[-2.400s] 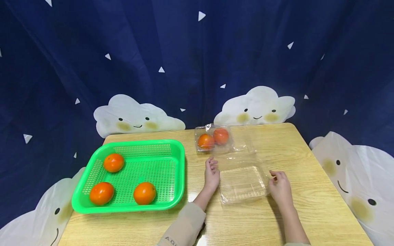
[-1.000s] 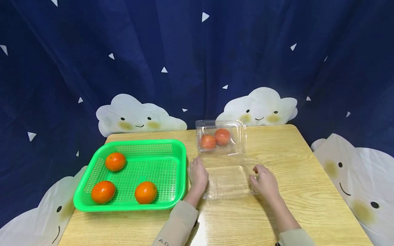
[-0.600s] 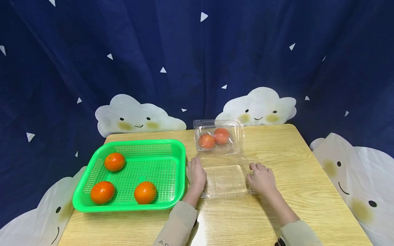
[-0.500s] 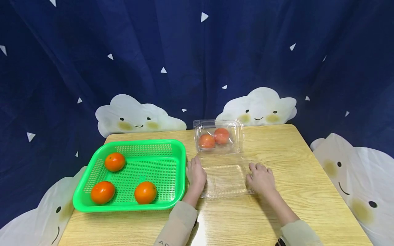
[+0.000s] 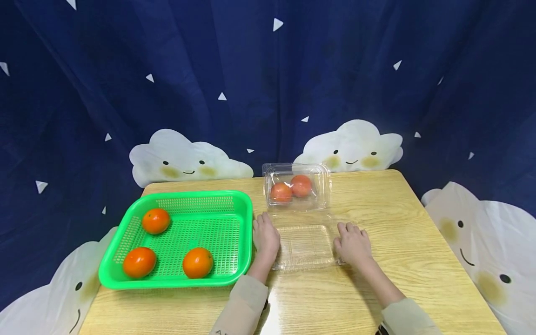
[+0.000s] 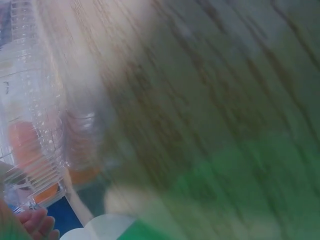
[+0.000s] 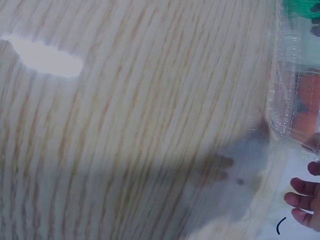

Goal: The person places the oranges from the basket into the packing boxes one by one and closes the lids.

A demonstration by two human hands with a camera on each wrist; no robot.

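An empty clear plastic container (image 5: 307,245) lies on the wooden table (image 5: 398,218) between my two hands. My left hand (image 5: 265,235) rests against its left edge and my right hand (image 5: 351,241) against its right edge, fingers fairly straight and pointing away from me. Behind it stands a clear plastic box (image 5: 296,187) with two orange-red fruits (image 5: 291,188) inside. The wrist views are blurred: each shows ribbed clear plastic over orange fruit (image 6: 25,145) (image 7: 302,107) and fingertips (image 6: 35,223) (image 7: 305,200) at the frame's edge.
A green mesh basket (image 5: 201,204) sits left of my left hand, almost touching it, with three orange fruits (image 5: 155,220) (image 5: 138,262) (image 5: 197,262) inside. A dark blue curtain with white cloud shapes (image 5: 186,158) hangs behind the table. Bare wood lies to the right.
The empty container and both hands have slid left toward the basket since 2.4 s ago. In the last half second they have barely moved.
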